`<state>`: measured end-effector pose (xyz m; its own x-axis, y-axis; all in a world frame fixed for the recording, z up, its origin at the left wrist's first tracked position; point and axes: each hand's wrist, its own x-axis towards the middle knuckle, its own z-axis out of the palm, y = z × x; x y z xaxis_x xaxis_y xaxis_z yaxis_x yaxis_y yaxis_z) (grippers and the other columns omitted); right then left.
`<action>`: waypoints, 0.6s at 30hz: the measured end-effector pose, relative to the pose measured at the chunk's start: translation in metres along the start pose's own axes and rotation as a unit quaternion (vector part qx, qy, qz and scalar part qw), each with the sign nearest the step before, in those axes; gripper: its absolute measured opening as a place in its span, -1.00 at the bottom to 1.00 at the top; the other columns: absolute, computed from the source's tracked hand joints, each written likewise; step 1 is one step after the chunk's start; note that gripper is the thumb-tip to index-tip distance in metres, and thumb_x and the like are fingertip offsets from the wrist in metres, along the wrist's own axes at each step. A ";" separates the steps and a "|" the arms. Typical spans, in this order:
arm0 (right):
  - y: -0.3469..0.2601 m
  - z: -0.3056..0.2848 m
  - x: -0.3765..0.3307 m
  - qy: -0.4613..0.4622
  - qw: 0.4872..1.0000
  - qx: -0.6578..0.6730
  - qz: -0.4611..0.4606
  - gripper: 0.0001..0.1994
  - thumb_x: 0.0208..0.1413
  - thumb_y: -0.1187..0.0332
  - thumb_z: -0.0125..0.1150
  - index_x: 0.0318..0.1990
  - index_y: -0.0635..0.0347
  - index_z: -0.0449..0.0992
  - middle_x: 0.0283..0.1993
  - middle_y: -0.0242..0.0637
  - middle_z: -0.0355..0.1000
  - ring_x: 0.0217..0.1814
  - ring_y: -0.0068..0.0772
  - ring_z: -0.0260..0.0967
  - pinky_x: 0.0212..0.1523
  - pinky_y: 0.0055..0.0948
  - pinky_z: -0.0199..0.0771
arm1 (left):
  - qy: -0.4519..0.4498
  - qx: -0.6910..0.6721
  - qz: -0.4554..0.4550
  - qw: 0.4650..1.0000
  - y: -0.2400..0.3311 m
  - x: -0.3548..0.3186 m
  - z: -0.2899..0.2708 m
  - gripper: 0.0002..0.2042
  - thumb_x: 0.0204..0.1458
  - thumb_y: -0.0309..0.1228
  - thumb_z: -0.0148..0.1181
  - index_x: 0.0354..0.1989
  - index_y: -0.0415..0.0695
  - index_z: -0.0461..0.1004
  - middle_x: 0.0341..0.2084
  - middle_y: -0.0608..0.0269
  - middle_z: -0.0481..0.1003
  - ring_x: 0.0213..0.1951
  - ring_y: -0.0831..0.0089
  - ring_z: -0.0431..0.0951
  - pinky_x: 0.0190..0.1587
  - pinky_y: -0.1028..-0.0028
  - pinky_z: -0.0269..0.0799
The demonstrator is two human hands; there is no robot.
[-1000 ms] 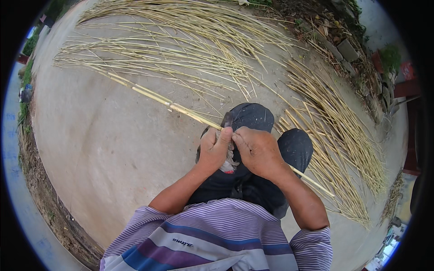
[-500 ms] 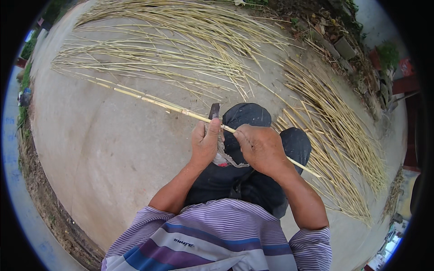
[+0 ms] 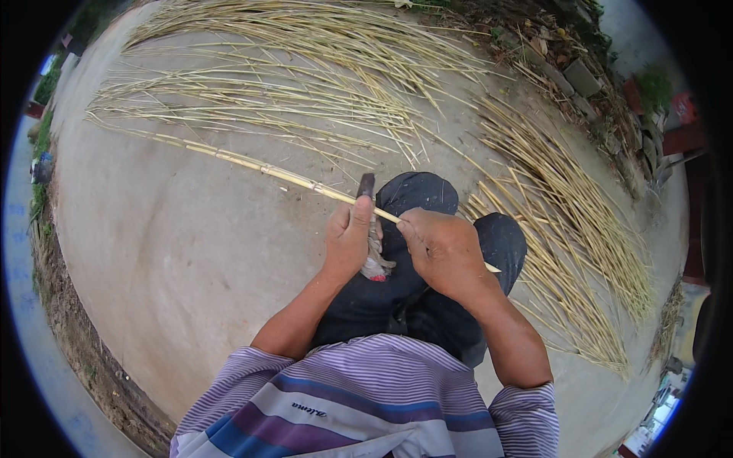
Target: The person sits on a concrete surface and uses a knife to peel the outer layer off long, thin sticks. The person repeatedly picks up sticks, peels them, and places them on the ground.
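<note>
A long pale yellow cane stalk (image 3: 267,169) with darker joints slants from the upper left down to my lap. My left hand (image 3: 350,240) is closed round a knife, its short dark blade (image 3: 366,185) standing up beside the stalk and its handle hidden in the fingers. The left thumb presses by the blade where the stalk crosses it. Greyish cloth or fibre (image 3: 376,256) hangs under that hand. Just to the right, over my knees, my right hand (image 3: 443,248) grips the stalk. A short pale tip (image 3: 492,268) shows past this hand.
Many cane stalks (image 3: 252,95) lie spread across the concrete ground (image 3: 191,252) ahead. Another pile (image 3: 573,214) lies on the right, close to my right knee (image 3: 502,243). Rubble and a concrete block (image 3: 582,79) sit at the upper right.
Less of the pale stalk end shows beyond my right hand than before. The loose grey strand under my left hand has drawn in. Both hands have shifted only slightly.
</note>
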<state>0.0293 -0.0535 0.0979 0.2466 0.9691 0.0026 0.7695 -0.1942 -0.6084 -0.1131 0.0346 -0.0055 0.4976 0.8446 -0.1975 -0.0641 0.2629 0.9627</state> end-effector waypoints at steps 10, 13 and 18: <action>0.000 -0.005 -0.004 0.004 1.000 -0.015 0.007 -0.82 0.16 0.31 0.11 -0.40 0.22 0.45 -0.46 -0.08 0.46 -0.39 0.08 0.46 -0.41 -0.06 0.41 | -0.052 -0.015 -0.026 0.998 0.002 -0.002 0.018 -0.60 0.28 -0.08 0.02 -0.45 -0.19 0.38 -0.68 0.33 0.42 -0.61 0.63 0.37 -0.54 0.56 0.27; -0.004 -0.012 -0.005 0.006 1.000 -0.011 0.004 -0.81 0.16 0.30 0.11 -0.40 0.22 0.45 -0.47 -0.09 0.46 -0.40 0.06 0.46 -0.43 -0.07 0.40 | -0.083 0.011 -0.014 0.996 0.006 -0.007 0.022 -0.59 0.27 -0.06 0.03 -0.43 -0.19 0.41 -0.67 0.34 0.43 -0.60 0.64 0.39 -0.53 0.57 0.29; 0.002 -0.018 -0.011 0.010 0.999 -0.050 0.014 -0.81 0.18 0.30 0.10 -0.40 0.22 0.45 -0.46 -0.08 0.47 -0.38 0.08 0.46 -0.41 -0.07 0.41 | -0.077 -0.047 -0.112 0.990 0.007 0.008 0.005 -0.54 0.26 0.03 -0.02 -0.42 -0.17 0.41 -0.70 0.34 0.41 -0.69 0.59 0.38 -0.66 0.59 0.25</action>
<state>0.0386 -0.0675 0.1107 0.2806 0.9598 0.0031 0.8168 -0.2371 -0.5260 -0.1050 0.0405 0.0003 0.6337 0.6807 -0.3675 -0.0128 0.4842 0.8749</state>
